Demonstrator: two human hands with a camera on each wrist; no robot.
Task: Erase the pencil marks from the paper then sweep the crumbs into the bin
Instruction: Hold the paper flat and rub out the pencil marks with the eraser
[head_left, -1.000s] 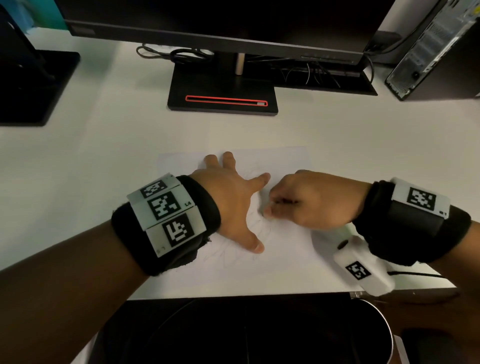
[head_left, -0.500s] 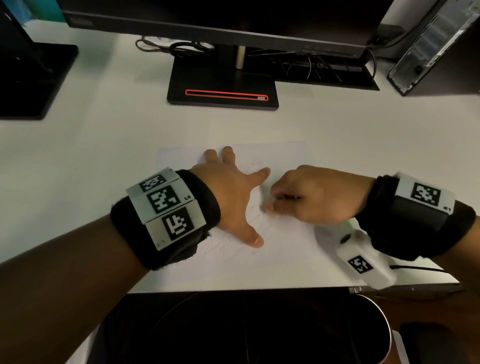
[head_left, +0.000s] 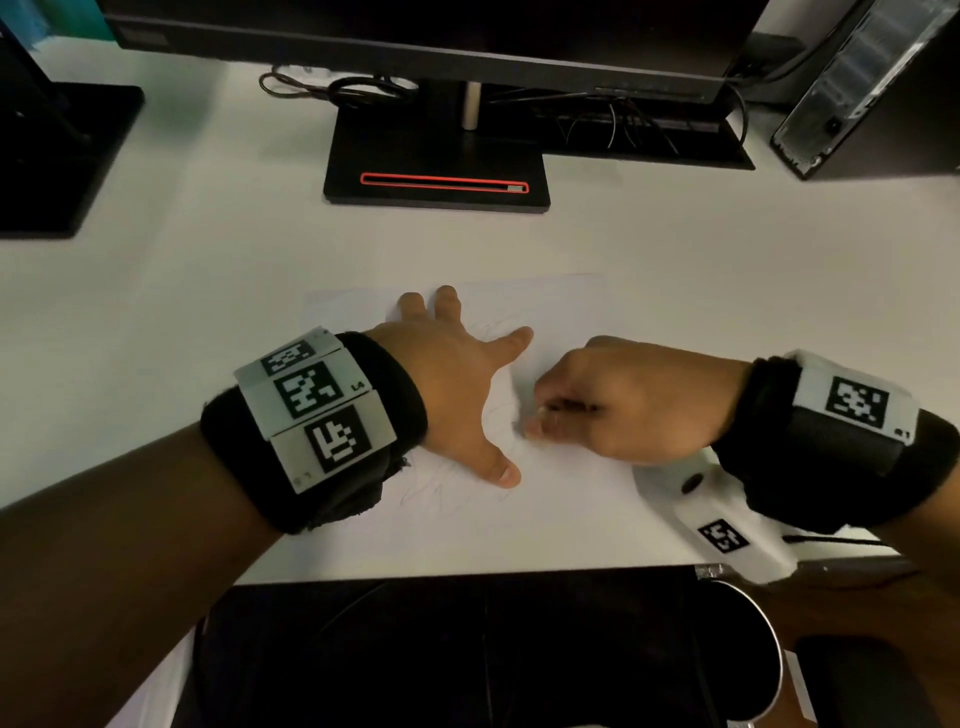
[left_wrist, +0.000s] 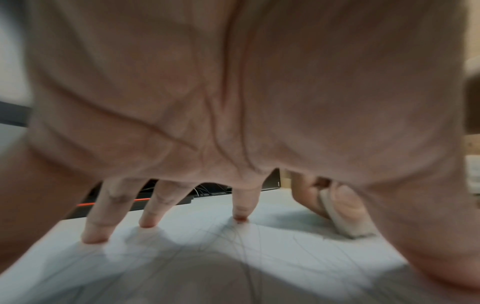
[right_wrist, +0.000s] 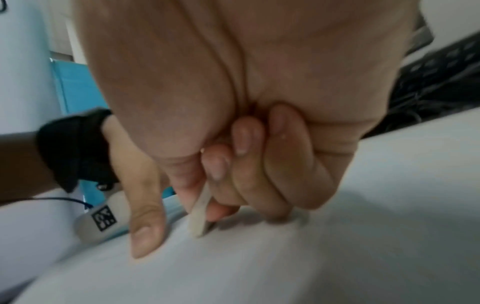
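A white sheet of paper (head_left: 566, 499) with faint pencil scribbles (head_left: 447, 488) lies on the white desk. My left hand (head_left: 457, 384) is spread flat on it, fingertips (left_wrist: 94, 236) and thumb pressing the sheet down. My right hand (head_left: 623, 400) is curled just right of the left thumb and pinches a thin white eraser (right_wrist: 198, 216) between thumb and fingers, its lower end touching the paper. From the left wrist view the eraser (left_wrist: 342, 220) shows against the sheet beside the thumb. The bin (head_left: 748, 649) stands below the desk's front edge, its metal rim at the lower right.
A monitor stand (head_left: 436, 166) with a red stripe sits behind the paper. Another black stand (head_left: 57, 156) is at the far left and a computer tower (head_left: 872, 88) at the far right. Cables (head_left: 337, 88) lie behind the stand. The desk's front edge (head_left: 467, 574) runs just below the paper.
My right hand with the eraser has shifted slightly over the paper, a small rubbing motion. The left hand stays pressed on the sheet.
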